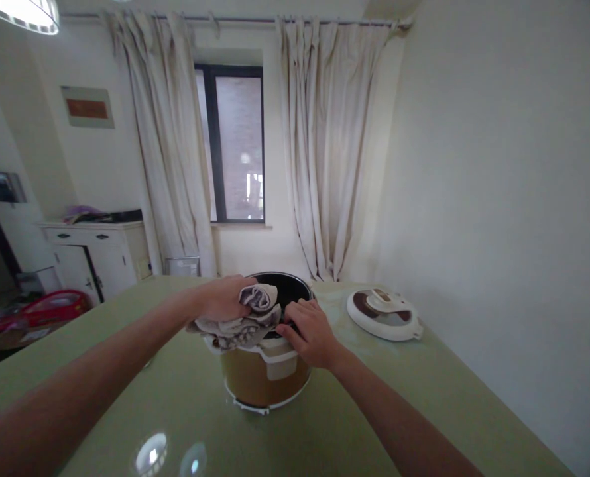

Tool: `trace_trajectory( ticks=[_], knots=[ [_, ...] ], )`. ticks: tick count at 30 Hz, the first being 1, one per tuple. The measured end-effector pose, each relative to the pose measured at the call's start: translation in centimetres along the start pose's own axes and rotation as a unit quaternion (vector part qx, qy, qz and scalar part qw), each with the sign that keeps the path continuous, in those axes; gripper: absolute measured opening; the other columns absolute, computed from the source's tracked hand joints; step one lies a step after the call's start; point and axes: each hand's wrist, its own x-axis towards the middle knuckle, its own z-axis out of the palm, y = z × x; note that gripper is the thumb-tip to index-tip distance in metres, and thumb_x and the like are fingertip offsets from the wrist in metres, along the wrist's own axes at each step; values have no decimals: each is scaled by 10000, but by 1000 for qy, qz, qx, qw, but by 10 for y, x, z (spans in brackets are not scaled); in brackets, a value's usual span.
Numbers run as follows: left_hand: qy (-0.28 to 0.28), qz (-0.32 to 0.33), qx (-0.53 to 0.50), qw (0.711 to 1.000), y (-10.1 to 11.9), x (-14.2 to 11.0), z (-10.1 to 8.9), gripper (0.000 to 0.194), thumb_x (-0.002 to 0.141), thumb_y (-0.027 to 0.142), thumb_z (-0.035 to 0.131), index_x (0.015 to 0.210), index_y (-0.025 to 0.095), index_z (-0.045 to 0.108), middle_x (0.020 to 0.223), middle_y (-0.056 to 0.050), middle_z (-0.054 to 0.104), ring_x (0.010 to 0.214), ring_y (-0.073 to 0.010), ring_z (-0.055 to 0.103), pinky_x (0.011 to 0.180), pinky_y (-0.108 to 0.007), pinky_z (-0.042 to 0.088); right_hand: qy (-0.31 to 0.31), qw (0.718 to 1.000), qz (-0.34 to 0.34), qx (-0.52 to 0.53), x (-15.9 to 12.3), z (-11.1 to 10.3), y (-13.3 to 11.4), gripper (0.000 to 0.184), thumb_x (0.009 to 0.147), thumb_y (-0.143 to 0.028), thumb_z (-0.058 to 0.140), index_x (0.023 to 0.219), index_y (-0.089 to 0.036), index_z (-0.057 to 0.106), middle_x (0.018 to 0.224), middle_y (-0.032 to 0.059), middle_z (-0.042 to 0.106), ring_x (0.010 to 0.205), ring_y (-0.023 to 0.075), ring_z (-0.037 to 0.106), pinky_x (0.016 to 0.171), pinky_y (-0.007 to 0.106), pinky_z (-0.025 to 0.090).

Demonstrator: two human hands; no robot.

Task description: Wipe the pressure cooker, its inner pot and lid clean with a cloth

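A pressure cooker with a gold-brown body (pixel 258 377) and a dark inside stands on the table before me, its top uncovered. My left hand (pixel 225 298) grips a bunched, greyish patterned cloth (pixel 240 329) at the left side of the rim. Folds of the cloth hang over the edge and hide part of it. On the right side of the rim, my right hand (pixel 309 331) has its fingers curled over the edge and its thumb towards the cloth. The cooker's white lid (pixel 385 314), with a brown top panel, lies apart on the table to the right.
The green table (pixel 176 397) has a glossy top that reflects lamps; its right edge runs along a white wall (pixel 504 199). Behind it are curtains (pixel 325 146) and a window (pixel 238 146). A white cabinet (pixel 111 255) and a red basin (pixel 59 305) are at left.
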Motion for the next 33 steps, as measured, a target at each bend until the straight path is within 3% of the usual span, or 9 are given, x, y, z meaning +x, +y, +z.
trace_trajectory(
  ticks=[2,4,7,13,17,21,23,29,33],
  knots=[
    [8,-4,6,1000,6,-6,5,463,866,505,643,1238,232,689,1315,-108,678,1238,-305,628,1081,-391,490,1,1000,-6,-7,0,0,0,317,1081,-463,520,881,-217,535,868,22,626,842,207,509,799,375,306],
    [21,-10,20,1000,15,-11,9,848,749,698,723,1444,234,579,1497,-153,520,1368,-387,505,1153,-487,436,2,1000,-10,-20,0,2,1,347,1098,-481,465,881,-218,529,869,32,626,850,216,508,797,380,306],
    [30,35,58,997,29,-16,11,1206,559,655,894,1595,280,404,1524,-151,460,1343,-408,494,1141,-513,437,2,999,-13,-30,0,3,1,373,1109,-502,422,897,-216,533,880,42,632,866,223,513,804,384,314],
    [-4,115,59,992,25,-15,5,496,779,506,808,1208,273,713,1184,-63,651,1117,-283,642,1046,-398,463,-22,1000,-14,5,2,-6,5,341,1072,-515,545,929,-208,586,889,29,647,848,207,534,802,362,329],
    [6,95,-3,995,-19,-14,3,427,779,474,792,1149,265,753,1187,-41,672,1115,-258,657,1016,-337,478,-61,996,-36,45,3,-14,8,234,1046,-421,633,944,-210,635,913,21,675,876,196,559,812,346,341],
    [34,31,-34,998,-53,-14,6,374,822,484,731,1105,244,777,1130,-54,684,1077,-254,668,982,-330,492,-40,998,-22,52,2,-9,6,230,1040,-381,638,892,-208,603,864,10,658,849,190,540,804,350,331],
    [55,22,-8,998,-46,-16,10,324,836,453,717,1081,251,781,1110,-60,685,1066,-259,666,993,-360,479,-23,999,-24,36,2,-5,5,233,1036,-379,629,885,-209,580,854,9,646,836,191,523,793,358,318],
    [85,112,17,990,25,-16,20,229,901,441,674,1018,265,761,1078,-51,678,1040,-242,658,973,-361,457,0,999,-30,-23,1,2,4,270,1026,-436,556,868,-219,527,840,25,618,823,206,499,770,379,306],
    [68,76,0,995,5,-6,18,195,846,377,703,987,257,764,1071,-42,687,1027,-240,670,942,-338,465,0,1000,-14,-23,1,1,3,311,1025,-480,544,856,-220,520,830,22,616,815,200,506,775,374,313]
  ],
)
